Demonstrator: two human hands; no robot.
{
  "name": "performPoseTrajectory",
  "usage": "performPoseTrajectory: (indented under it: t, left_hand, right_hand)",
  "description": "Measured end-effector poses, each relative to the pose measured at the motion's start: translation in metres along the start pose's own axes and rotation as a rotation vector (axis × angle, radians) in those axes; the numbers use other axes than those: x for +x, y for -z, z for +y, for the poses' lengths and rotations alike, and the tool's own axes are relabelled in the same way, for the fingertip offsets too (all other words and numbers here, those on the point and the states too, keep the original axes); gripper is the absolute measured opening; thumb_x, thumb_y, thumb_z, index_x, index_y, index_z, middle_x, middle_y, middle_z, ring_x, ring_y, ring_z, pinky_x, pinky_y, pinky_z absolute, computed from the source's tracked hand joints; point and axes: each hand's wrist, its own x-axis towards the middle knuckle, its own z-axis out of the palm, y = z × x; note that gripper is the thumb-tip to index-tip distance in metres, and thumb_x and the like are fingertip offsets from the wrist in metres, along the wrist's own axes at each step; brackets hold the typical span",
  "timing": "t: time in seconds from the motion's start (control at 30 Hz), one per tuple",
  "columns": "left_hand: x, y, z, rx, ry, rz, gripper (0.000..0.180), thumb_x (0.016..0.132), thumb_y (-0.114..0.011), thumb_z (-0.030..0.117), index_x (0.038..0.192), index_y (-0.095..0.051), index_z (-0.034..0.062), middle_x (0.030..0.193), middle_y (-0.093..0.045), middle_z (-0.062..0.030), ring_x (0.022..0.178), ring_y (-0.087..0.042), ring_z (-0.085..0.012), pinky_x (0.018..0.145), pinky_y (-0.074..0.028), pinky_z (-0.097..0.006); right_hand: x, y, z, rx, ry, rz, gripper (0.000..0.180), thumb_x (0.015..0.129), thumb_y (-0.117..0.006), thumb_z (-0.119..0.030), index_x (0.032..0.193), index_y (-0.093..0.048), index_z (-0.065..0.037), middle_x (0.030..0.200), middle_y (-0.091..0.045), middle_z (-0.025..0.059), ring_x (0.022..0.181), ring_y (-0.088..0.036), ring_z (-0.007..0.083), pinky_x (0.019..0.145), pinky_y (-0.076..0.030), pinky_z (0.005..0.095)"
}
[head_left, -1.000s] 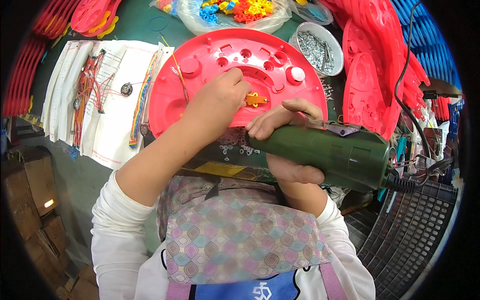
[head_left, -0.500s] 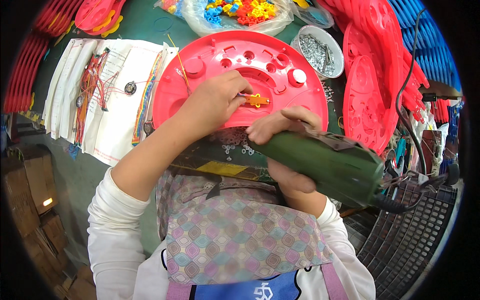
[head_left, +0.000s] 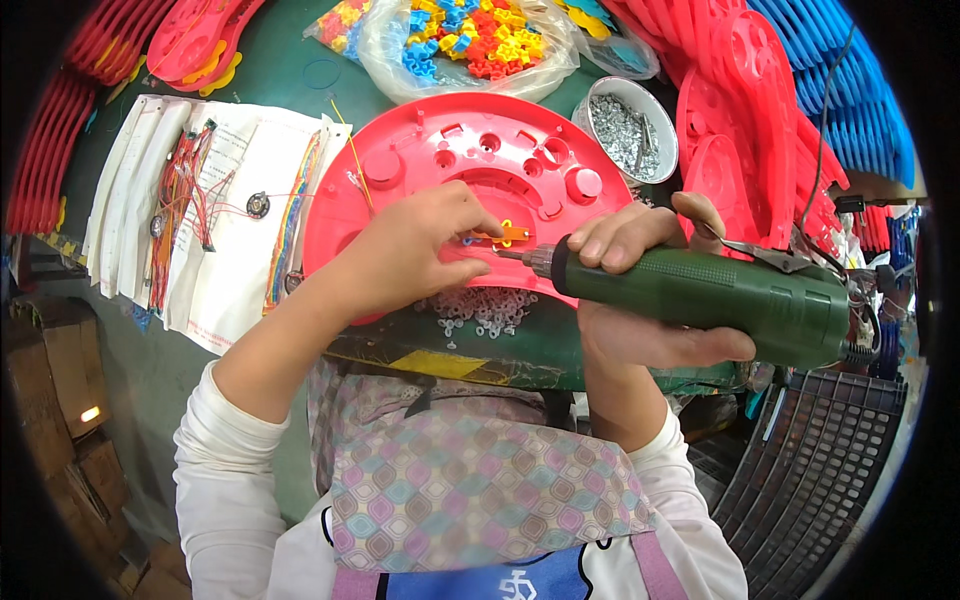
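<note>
My right hand point(head_left: 640, 275) is wrapped round a dark green electric screwdriver point(head_left: 740, 300), which lies nearly level. Its bit points left, toward my left hand point(head_left: 425, 245). That hand reaches over the red plastic shell point(head_left: 410, 135), with its thumb and forefinger apart and the bit's tip close to the gap between them. Beside the forefinger, a small orange strip point(head_left: 513, 234) with a yellow plastic piece rests in the shell's recess. Whether a screw sits at the bit's tip is too small to tell.
Small clear plastic parts point(head_left: 485, 310) lie by the table's front edge. A white bowl of screws point(head_left: 625, 125) stands at the right, near stacked red shells point(head_left: 750, 120). Wired speakers point(head_left: 258, 205) lie on paper at the left. A bag of coloured pieces point(head_left: 480, 45) is behind.
My right hand has turned and lifted the screwdriver up and to the right, so its bit now shows. My left finger and thumb have parted from the orange strip. The view has shifted slightly.
</note>
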Motion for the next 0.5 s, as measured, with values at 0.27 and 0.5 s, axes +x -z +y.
performPoseTrajectory:
  t: [0.27, 0.5]
  left_hand:
    - [0.000, -0.002, -0.003, 0.024, 0.015, 0.013, 0.021, 0.084, -0.077, 0.004, 0.104, -0.075, 0.0059, 0.099, -0.063, -0.0081, 0.094, -0.066, -0.0231, 0.082, -0.053, -0.036]
    - [0.007, -0.010, 0.004, 0.029, 0.129, 0.091, 0.019, 0.084, -0.075, 0.003, 0.103, -0.070, 0.0017, 0.099, -0.061, -0.0117, 0.089, -0.067, -0.0282, 0.078, -0.054, -0.039]
  right_hand:
    - [0.003, 0.001, 0.017, 0.027, -0.010, -0.050, 0.121, 0.074, -0.037, -0.101, 0.137, -0.045, 0.002, 0.077, -0.062, 0.0110, 0.067, -0.064, 0.0259, 0.069, -0.058, 0.0427]
    - [0.004, 0.007, 0.019, -0.032, -0.062, -0.089, 0.122, 0.066, -0.055, -0.096, 0.133, -0.039, 0.004, 0.083, -0.068, 0.0151, 0.077, -0.070, 0.0274, 0.077, -0.060, 0.0394]
